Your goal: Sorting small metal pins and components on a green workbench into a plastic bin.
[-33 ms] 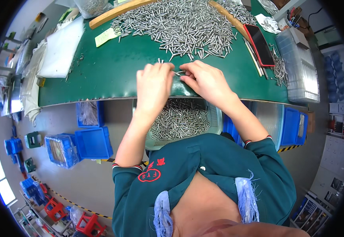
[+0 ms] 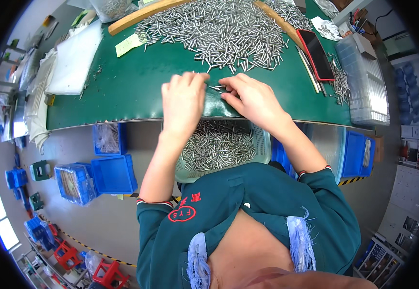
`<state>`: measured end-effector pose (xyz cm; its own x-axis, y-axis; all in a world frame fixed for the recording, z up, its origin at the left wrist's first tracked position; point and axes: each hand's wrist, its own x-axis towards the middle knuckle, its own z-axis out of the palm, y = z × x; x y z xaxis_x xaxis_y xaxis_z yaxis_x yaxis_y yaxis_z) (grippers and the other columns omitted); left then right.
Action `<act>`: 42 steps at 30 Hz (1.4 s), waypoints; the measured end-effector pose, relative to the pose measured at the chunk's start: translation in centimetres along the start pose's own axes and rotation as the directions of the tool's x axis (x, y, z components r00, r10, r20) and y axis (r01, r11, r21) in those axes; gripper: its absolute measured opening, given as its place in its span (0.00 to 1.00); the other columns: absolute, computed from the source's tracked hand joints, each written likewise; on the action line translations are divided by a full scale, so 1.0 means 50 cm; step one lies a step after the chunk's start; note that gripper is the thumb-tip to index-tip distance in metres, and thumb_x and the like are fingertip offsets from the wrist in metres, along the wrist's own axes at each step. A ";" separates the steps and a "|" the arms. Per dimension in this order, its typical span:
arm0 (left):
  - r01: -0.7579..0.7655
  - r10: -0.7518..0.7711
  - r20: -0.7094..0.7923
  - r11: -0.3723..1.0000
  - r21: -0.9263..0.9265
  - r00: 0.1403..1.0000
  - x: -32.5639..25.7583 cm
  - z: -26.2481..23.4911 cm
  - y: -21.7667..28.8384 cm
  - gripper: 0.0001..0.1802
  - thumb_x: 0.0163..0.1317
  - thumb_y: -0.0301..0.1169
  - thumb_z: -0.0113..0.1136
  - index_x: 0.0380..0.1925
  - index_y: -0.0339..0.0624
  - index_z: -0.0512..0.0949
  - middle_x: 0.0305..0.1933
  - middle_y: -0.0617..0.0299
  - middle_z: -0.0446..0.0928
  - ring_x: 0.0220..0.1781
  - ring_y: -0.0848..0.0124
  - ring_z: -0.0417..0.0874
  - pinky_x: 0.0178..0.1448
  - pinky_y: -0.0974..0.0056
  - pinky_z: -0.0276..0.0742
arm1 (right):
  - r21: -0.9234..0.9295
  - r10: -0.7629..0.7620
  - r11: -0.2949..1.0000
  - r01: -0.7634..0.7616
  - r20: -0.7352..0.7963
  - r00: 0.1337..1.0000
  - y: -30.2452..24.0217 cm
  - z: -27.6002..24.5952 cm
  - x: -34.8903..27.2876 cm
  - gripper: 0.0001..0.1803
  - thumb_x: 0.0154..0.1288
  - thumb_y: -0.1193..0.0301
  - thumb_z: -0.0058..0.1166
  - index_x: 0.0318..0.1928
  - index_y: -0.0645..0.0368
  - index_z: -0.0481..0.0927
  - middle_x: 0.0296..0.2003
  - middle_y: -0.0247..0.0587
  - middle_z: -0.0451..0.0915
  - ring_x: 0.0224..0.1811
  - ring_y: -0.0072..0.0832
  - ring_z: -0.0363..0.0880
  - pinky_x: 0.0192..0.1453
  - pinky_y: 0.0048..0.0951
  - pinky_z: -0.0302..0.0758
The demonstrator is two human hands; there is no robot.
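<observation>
My right hand is at the table's near edge, thumb and forefinger pinching a few small silvery metal pins that stick out to the left. Just left of them is my left hand, its back upward and its fingers curled and smeared by motion; whatever it holds is hidden. Beyond both hands, a broad heap of similar metal pins lies on the green tabletop. Below the table edge, a pale green basket full of such pins sits close to my body.
Wooden bars flank the heap. A yellow-green paper slip lies left, near white sheets. To the right are a red-edged phone, thin sticks, loose pins and clear plastic trays. Blue bins stand below left.
My left hand has shifted slightly left, widening the gap to my right hand. My right hand and its pins have barely moved.
</observation>
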<state>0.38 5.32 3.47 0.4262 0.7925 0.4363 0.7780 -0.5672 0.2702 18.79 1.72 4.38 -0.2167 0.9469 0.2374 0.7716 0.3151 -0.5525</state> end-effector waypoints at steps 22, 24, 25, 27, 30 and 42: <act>-0.036 0.040 0.075 0.998 -0.053 0.996 0.017 0.010 0.001 0.05 0.61 0.34 0.60 0.35 0.49 0.81 0.34 0.65 0.77 0.42 0.64 0.76 0.46 0.57 0.66 | -0.118 -0.058 0.991 0.058 -0.001 0.998 0.001 -0.001 -0.001 0.07 0.58 0.66 0.60 0.35 0.53 0.80 0.31 0.35 0.77 0.37 0.35 0.81 0.38 0.37 0.78; -0.063 0.072 0.095 0.994 -0.094 0.993 0.024 0.023 0.000 0.05 0.60 0.35 0.61 0.35 0.50 0.81 0.35 0.66 0.77 0.44 0.65 0.76 0.48 0.58 0.67 | -0.148 -0.045 0.988 0.045 0.005 0.999 -0.001 0.000 -0.003 0.07 0.58 0.65 0.61 0.34 0.53 0.80 0.31 0.35 0.77 0.37 0.35 0.81 0.38 0.37 0.78; -0.062 0.071 0.095 0.994 -0.095 0.993 0.029 0.027 -0.001 0.05 0.60 0.35 0.61 0.35 0.50 0.81 0.35 0.66 0.77 0.44 0.65 0.76 0.48 0.58 0.67 | -0.149 -0.045 0.988 0.046 0.006 0.999 -0.002 0.000 -0.003 0.07 0.58 0.65 0.61 0.34 0.53 0.80 0.31 0.35 0.77 0.37 0.35 0.81 0.38 0.37 0.78; -0.057 0.060 0.112 0.998 -0.028 0.992 0.034 0.032 -0.005 0.06 0.59 0.35 0.62 0.33 0.49 0.82 0.34 0.66 0.78 0.43 0.65 0.76 0.47 0.58 0.67 | -0.163 -0.048 0.985 0.050 0.013 0.999 -0.005 0.001 -0.002 0.07 0.58 0.65 0.61 0.34 0.53 0.80 0.31 0.35 0.77 0.37 0.35 0.81 0.37 0.37 0.78; -0.028 0.026 0.066 0.999 0.038 0.997 0.040 0.013 -0.007 0.05 0.58 0.36 0.63 0.32 0.50 0.82 0.33 0.65 0.78 0.41 0.64 0.77 0.46 0.57 0.67 | -0.140 -0.055 0.989 0.052 -0.014 0.998 0.000 -0.006 -0.007 0.08 0.57 0.65 0.61 0.33 0.54 0.80 0.31 0.34 0.78 0.37 0.34 0.81 0.38 0.37 0.78; 0.087 -0.082 0.107 0.995 -0.044 0.991 -0.026 -0.006 0.006 0.05 0.59 0.32 0.62 0.35 0.47 0.82 0.35 0.62 0.77 0.41 0.61 0.76 0.46 0.56 0.68 | -0.032 -0.035 0.999 0.036 0.022 0.999 -0.007 0.019 0.025 0.10 0.60 0.66 0.61 0.42 0.52 0.82 0.33 0.34 0.78 0.38 0.33 0.81 0.39 0.35 0.77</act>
<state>-0.06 4.02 3.24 0.4079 0.8558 0.3182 0.7911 -0.5053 0.3447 17.69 2.87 4.11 -0.2569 0.9365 0.2388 0.7820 0.3467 -0.5180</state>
